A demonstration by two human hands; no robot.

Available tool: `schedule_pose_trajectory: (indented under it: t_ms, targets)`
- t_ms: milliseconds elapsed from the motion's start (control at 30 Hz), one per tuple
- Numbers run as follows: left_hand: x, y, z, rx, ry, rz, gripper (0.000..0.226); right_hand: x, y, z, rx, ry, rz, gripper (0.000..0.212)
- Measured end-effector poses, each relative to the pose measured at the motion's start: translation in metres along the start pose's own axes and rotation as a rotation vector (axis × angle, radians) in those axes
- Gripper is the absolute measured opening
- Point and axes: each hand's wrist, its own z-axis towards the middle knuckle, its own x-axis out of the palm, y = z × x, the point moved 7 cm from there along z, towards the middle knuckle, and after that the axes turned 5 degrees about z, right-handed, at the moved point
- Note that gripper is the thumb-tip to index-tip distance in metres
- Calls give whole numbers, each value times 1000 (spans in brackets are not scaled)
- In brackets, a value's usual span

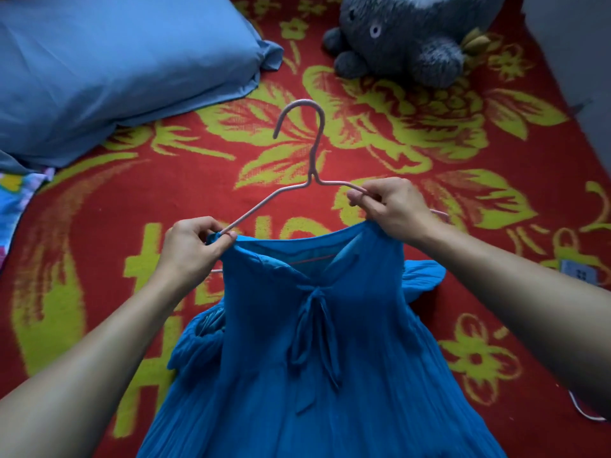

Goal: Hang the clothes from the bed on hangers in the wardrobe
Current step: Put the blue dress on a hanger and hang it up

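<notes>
two bare forearms, no sleeves showing

A pleated blue dress (330, 358) with a tied neck bow is held over the bed, its neckline stretched across a pale pink wire hanger (310, 153), hook pointing away.

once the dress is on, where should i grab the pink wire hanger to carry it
Take the thin pink wire hanger by the straight neck just under its hook, coming from above. That part stands bare above the blue pleated dress, centred between both shoulders, so the load should hang level. The left hand and right hand hold its arms.
</notes>
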Motion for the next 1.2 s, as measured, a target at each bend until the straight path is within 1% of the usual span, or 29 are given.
schedule_pose_trajectory:
  t_ms: [67,133,233,333,433,533,600,700,833,967,1067,1200]
  targets:
    - [-5,-4,-7,20,30,22,20,-6,3,-9,1,8,49,26]
    - [-9,-24,-14,85,32,54,16,-10,15,-20,-25,17,78,26]
    - [-30,-65,-26,190,-25,115,14,-28,43,-39,-47,17,131,28]
    - [-71,-101,-45,255,-74,148,19,-69,84,-65,-59,-2,209,29]
    - [-123,-138,-79,290,-126,184,23,-111,140,-96,-74,78,325,16]
    - [-173,-170,-121,291,-183,262,31,-146,198,-128,-109,187,385,23]
    - [-202,-184,-153,281,-214,292,35,-162,233,-153,-168,254,389,29]
    - [-241,-199,-212,254,-279,310,37,-174,279,-196,-250,348,434,27]
    - [-284,-212,-315,204,-413,325,36,-178,334,-274,-341,504,496,23]
    - [-320,-216,-441,65,-547,331,34,-177,387,-365,-459,636,554,25]
    - [-352,-215,-539,-50,-630,386,35,-172,437,-432,-535,772,576,11]
    - [-404,-211,-669,-217,-766,451,24,-160,512,-520,-617,946,590,15]
